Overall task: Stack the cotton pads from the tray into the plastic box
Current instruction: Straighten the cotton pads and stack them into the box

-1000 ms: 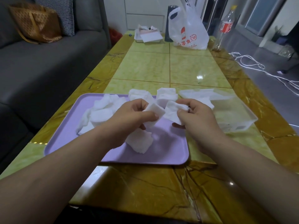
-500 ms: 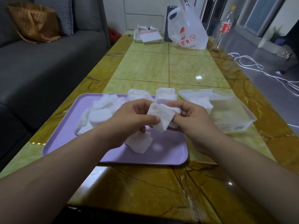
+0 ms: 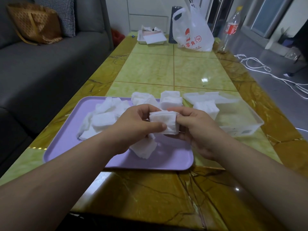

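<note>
You are holding a small stack [image 3: 164, 123] of cotton pads between both hands, just above a purple tray [image 3: 66, 144]. Your left hand [image 3: 133, 125] is pinching the stack's near-left corner, thumb on top. Your right hand [image 3: 196, 130] is curling round its right edge.

A clear box [image 3: 241, 117] is sitting open on the tabletop [image 3: 150, 189], just beyond and to the right of your right hand, with a few pads already lying in its far-left corner. Loose pads [image 3: 103, 117] are lying heaped to the left of your left hand, with more beyond both hands and some directly beneath them.

The stack's edges are looking uneven. If one hand is letting go before the other is gripping fully, the soft pads could fan out and drop back onto the tray. Squeezing too hard could buckle them. The box looks light, so a wrist brushing its wall could push it away.
</note>
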Action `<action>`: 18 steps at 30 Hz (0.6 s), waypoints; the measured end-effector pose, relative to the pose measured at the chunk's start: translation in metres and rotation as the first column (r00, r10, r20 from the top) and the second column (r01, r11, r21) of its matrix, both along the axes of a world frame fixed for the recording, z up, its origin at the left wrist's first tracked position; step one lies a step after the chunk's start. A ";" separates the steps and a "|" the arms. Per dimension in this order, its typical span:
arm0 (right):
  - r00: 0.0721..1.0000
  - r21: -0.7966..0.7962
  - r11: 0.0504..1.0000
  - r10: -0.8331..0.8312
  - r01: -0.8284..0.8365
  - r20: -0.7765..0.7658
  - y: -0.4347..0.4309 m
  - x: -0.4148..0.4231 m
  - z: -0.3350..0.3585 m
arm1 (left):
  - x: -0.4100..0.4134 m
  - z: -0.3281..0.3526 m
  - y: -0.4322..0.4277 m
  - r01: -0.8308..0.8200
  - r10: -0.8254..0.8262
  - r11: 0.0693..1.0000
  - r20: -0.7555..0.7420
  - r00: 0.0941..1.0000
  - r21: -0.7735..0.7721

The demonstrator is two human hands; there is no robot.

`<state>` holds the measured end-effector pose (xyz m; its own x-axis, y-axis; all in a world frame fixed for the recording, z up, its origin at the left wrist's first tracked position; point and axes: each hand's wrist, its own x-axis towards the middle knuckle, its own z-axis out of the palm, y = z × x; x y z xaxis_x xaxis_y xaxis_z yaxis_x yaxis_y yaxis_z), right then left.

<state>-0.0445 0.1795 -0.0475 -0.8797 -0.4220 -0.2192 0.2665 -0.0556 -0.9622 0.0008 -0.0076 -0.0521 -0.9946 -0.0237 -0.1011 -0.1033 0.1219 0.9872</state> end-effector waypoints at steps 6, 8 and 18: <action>0.994 0.018 0.998 0.056 -0.054 -0.092 0.001 0.002 -0.002 | 0.001 0.001 0.003 -0.027 0.026 1.000 -0.014 1.000 -0.014; 0.989 0.053 0.999 0.002 0.006 -0.147 0.001 0.002 -0.007 | 0.003 0.004 0.003 0.003 -0.003 1.000 -0.012 1.000 -0.006; 0.991 -0.019 0.995 -0.097 0.096 -0.088 0.003 0.000 -0.003 | 0.003 0.007 -0.004 0.077 -0.090 0.991 0.121 0.989 0.112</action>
<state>-0.0449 0.1824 -0.0505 -0.9321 -0.3370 -0.1330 0.1728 -0.0909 -0.9808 0.0041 -0.0116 -0.0455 -0.9720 0.0764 -0.2223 -0.2207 0.0297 0.9749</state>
